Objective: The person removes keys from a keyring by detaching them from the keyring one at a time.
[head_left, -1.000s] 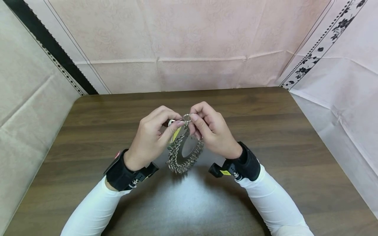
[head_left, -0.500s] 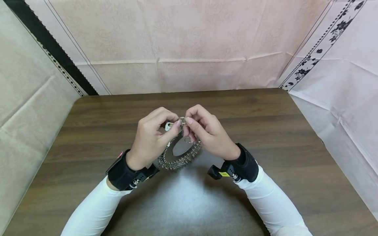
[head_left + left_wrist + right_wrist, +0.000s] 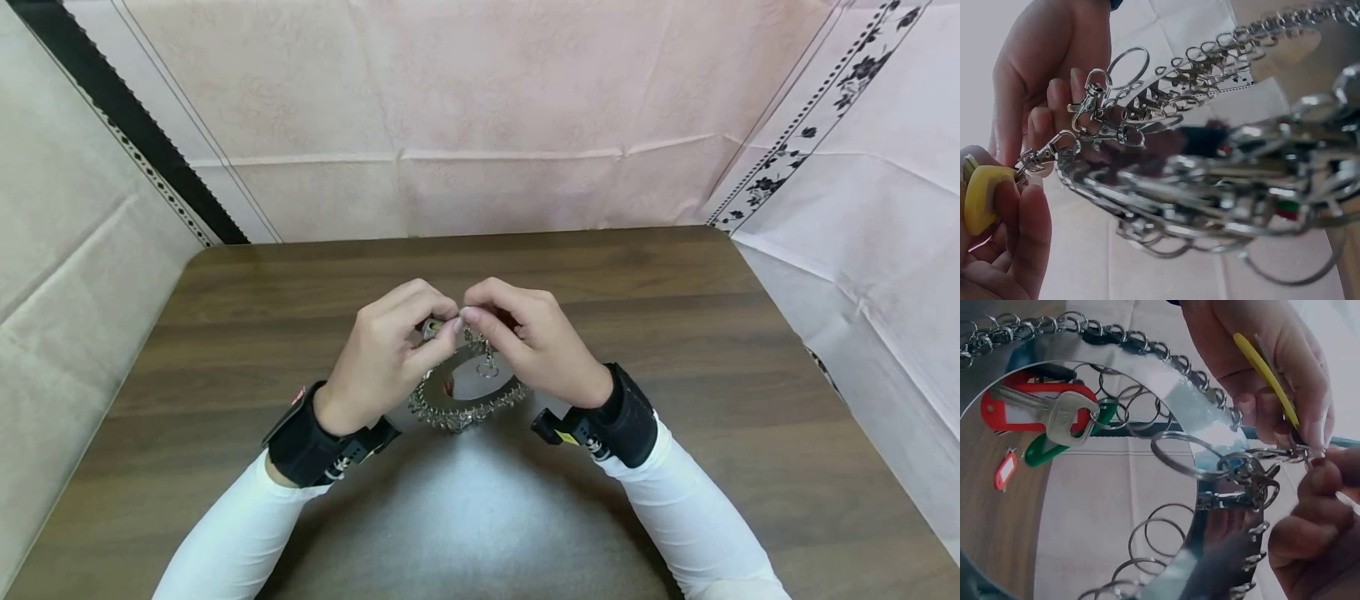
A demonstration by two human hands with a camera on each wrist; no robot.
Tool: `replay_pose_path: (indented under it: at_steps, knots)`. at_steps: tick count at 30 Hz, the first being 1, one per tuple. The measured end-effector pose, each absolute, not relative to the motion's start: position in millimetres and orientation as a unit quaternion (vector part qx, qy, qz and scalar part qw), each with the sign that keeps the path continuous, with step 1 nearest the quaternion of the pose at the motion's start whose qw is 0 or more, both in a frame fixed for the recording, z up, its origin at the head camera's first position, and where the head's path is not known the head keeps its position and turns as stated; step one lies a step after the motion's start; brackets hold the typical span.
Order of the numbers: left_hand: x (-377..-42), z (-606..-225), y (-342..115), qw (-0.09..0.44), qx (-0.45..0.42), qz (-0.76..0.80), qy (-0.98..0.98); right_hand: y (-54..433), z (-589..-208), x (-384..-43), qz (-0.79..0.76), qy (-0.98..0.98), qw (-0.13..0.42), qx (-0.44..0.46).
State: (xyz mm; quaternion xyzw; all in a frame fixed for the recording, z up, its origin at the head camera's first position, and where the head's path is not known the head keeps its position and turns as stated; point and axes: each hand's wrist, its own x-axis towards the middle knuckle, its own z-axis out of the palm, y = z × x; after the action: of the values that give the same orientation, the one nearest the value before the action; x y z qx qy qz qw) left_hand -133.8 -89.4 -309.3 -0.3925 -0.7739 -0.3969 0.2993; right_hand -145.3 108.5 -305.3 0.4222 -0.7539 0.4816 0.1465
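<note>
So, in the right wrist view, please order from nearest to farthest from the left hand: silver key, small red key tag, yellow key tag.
1. Yellow key tag: in the left hand
2. Silver key: upper left
3. Small red key tag: farther left

The table [image 3: 225, 375] has a brown wood-grain top, with rounded far corners at ten and two o'clock from its middle. Pale glare spreads at six o'clock, and whether the metal ring [image 3: 467, 416] near the middle touches the wood cannot be told.
</note>
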Motion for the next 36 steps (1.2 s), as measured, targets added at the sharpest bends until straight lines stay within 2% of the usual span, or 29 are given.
replay_pose_path:
  at_steps: [9, 18, 36]
  knots:
    - [-134.0, -307.8, -88.6, 0.296, -0.396, -0.398, -0.773, 110.5, -304.0, -145.2, 0.469, -0.755, 0.161, 0.429]
    - [-131.9, -304.3, -88.8, 0.282, -0.367, -0.426, -0.778, 107.7, -310.2, -144.6, 0.525, -0.73, 0.167, 0.405]
    - [-130.5, -305.9, -86.3, 0.283, -0.371, -0.439, -0.768, 103.5, -315.6, -143.4, 0.577, -0.682, 0.202, 0.402]
